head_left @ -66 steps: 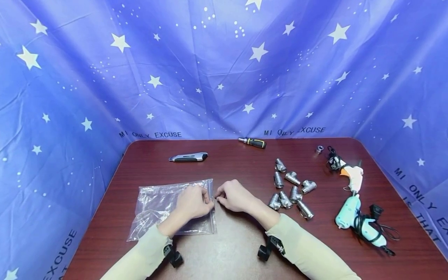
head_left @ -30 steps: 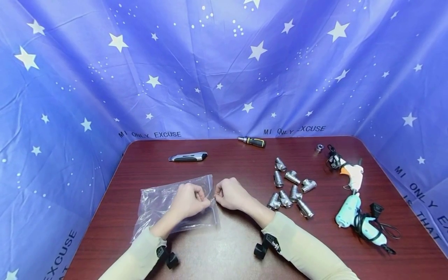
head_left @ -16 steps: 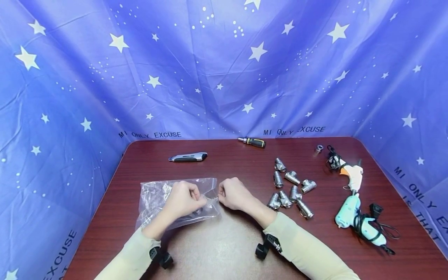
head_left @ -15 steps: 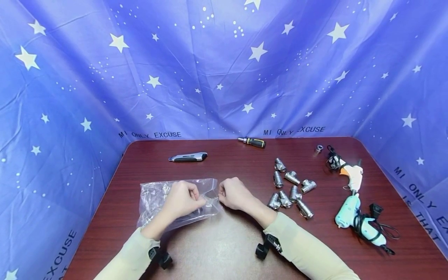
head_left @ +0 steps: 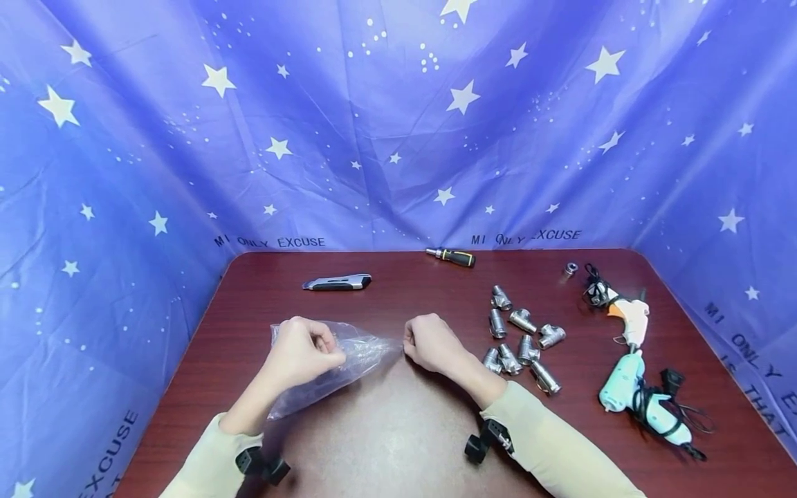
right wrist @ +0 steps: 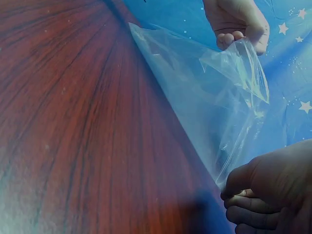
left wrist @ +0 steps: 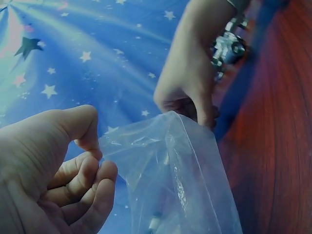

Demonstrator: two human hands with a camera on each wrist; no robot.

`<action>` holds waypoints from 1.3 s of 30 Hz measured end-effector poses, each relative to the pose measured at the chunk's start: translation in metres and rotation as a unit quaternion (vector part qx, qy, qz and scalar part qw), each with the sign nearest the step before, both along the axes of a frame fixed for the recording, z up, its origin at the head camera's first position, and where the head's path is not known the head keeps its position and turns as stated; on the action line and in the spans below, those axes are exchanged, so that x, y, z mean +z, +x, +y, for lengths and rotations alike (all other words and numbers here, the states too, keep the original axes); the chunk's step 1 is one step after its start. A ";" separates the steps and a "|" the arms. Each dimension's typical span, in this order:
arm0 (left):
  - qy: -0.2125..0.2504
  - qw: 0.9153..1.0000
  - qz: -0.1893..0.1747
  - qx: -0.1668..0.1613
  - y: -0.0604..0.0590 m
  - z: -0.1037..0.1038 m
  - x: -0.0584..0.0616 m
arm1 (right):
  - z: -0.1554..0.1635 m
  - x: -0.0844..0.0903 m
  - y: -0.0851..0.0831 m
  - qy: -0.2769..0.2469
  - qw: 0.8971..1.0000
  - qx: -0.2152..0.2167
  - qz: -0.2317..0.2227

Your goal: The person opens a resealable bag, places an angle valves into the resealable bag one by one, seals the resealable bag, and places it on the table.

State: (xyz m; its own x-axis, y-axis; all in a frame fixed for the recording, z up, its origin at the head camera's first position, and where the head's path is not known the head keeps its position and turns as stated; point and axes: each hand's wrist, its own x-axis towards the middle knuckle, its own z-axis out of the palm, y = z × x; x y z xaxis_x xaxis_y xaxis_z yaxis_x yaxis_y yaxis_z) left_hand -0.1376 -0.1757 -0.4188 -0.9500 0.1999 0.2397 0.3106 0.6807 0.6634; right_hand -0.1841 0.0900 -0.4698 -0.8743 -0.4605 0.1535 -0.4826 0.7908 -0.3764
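Observation:
A clear plastic bag (head_left: pixel 367 351) is stretched between my two hands over the middle of the table. My left hand (head_left: pixel 299 351) pinches one side of it between thumb and forefinger. The right hand (head_left: pixel 432 342) pinches the opposite side, drawing the plastic to a point there. Seen from the left wrist, the bag (left wrist: pixel 170 165) spreads open below the right hand (left wrist: pixel 187 78), beside the curled fingers of the left hand (left wrist: pixel 58 165). In the right wrist view the bag (right wrist: pixel 204 97) runs from the left hand (right wrist: pixel 239 22) down to the right hand (right wrist: pixel 273 195).
Several metal tee fittings (head_left: pixel 523 319) lie right of my right hand. A utility knife (head_left: pixel 337 282) and a screwdriver (head_left: pixel 451 257) lie toward the back. At the right are a white glue gun (head_left: pixel 634 319), a mint glue gun (head_left: pixel 623 384) with cord, and a small metal part (head_left: pixel 571 268).
My hands have drawn apart, the left moving leftward and the right slightly rightward. The bag, flat on the table at first, is now pulled out of shape between them.

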 end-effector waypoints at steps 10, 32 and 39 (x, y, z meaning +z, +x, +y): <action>0.022 1.000 -0.008 0.005 0.004 0.005 0.000 | 0.000 0.010 0.005 -0.011 1.000 0.006 0.005; 0.010 1.000 0.011 -0.012 -0.004 0.027 0.000 | 0.005 0.027 0.005 -0.175 0.982 0.053 0.044; 0.017 1.000 0.014 -0.008 -0.004 0.029 0.001 | 0.004 0.031 0.010 -0.145 0.975 0.168 0.001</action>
